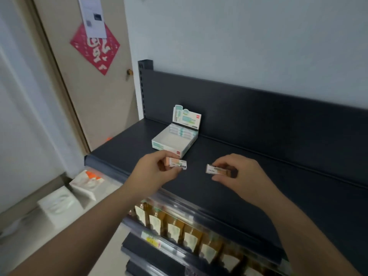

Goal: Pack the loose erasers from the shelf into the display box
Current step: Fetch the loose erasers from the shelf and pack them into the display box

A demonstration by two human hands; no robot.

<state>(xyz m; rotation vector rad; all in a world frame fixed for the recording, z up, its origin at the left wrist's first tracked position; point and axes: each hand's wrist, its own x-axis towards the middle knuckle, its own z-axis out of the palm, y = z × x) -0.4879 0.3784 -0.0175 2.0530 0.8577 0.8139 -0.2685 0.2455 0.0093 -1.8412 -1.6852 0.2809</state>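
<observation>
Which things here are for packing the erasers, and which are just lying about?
Job: display box, left hand, left-hand eraser, right hand, right-hand eraser, shelf.
Lying about: red door decoration, paper notice, packets on the lower shelf.

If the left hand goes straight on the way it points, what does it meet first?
Probably the display box: the left hand, pinching an eraser, points at its near front corner just beyond. With one view, height is unclear; it might pass over the low front wall.
</observation>
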